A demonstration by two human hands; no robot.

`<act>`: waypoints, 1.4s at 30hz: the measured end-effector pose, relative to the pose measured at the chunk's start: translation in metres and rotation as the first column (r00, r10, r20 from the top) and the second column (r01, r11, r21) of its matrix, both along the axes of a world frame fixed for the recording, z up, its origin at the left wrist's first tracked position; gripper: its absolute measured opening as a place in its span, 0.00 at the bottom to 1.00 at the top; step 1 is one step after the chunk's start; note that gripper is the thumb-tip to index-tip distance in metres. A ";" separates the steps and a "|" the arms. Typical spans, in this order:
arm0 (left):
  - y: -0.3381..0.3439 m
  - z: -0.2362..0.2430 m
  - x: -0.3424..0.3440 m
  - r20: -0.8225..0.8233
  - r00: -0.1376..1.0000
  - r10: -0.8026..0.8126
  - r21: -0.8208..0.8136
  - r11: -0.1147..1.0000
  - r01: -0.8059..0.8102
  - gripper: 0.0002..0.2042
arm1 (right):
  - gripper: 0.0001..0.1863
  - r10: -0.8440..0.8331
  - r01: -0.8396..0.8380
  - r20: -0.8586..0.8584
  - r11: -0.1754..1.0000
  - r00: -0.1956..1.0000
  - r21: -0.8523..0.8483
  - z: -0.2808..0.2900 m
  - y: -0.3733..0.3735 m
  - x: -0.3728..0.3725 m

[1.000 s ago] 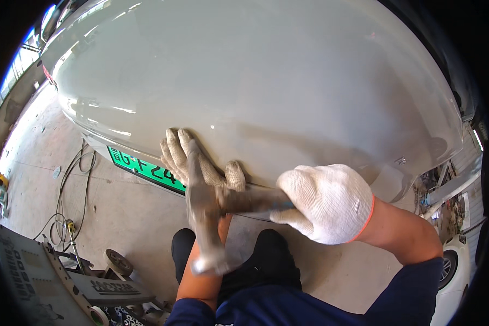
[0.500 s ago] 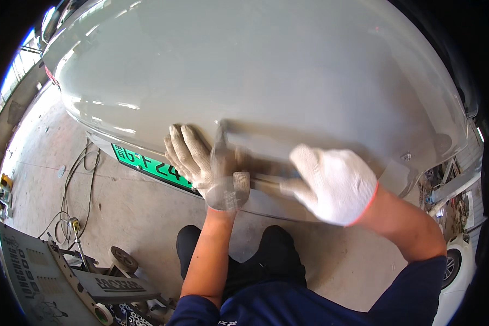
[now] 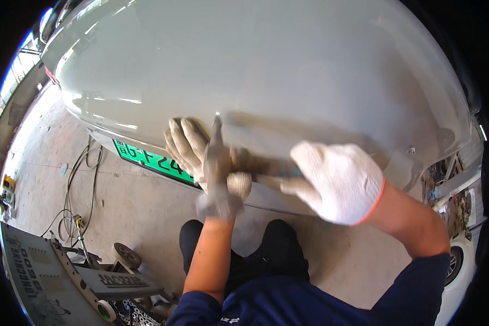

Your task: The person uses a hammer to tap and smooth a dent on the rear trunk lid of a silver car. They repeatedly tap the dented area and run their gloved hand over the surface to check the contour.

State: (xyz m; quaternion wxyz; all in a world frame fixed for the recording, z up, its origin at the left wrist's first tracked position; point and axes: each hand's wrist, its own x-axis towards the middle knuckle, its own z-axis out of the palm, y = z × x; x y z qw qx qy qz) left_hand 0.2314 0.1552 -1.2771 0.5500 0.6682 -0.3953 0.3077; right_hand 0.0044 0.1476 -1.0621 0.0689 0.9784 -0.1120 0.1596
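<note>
My right hand (image 3: 339,183), in a white knitted glove with an orange cuff edge, is closed around the handle of a hammer (image 3: 216,160). One end of the hammer's head narrows to a point by the car's silvery-grey rear panel (image 3: 288,70); the other end is blunt and blurred. Whether the point touches the paint I cannot tell. My left hand (image 3: 187,144), gloved too, lies against the panel's lower part with its fingers stretched out. The hammer head passes in front of its palm and wrist, hiding part of them.
Under the left fingers sits a green licence plate (image 3: 152,164). Black cables (image 3: 68,209) lie on the concrete floor at left. A grey machine cabinet (image 3: 35,277) and a wheeled jack (image 3: 119,280) stand at lower left. A white car (image 3: 455,271) is at far right.
The hammer head has swung slightly and now shows more clearly, its point a little higher in view. My right hand has shifted slightly; my left hand stays on the panel.
</note>
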 end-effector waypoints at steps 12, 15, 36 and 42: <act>0.002 -0.018 -0.005 -0.128 0.976 -0.174 0.026 0.984 0.178 0.26 | 0.21 -0.067 0.068 -0.021 0.995 0.998 0.076 -0.003 -0.003 -0.001; -0.010 -0.030 0.007 -0.220 0.975 -0.012 0.174 0.983 0.051 0.30 | 0.21 0.053 -0.054 0.042 0.998 0.998 0.044 -0.005 -0.001 -0.003; -0.012 -0.042 -0.005 -0.119 0.985 -0.124 -0.131 0.985 0.108 0.43 | 0.24 -0.101 0.103 -0.065 0.994 0.993 0.035 -0.004 -0.005 0.014; -0.003 -0.016 -0.014 -0.052 0.996 -0.079 -0.063 0.995 0.076 0.38 | 0.23 -0.024 0.024 -0.006 0.999 1.000 0.033 -0.005 -0.008 0.000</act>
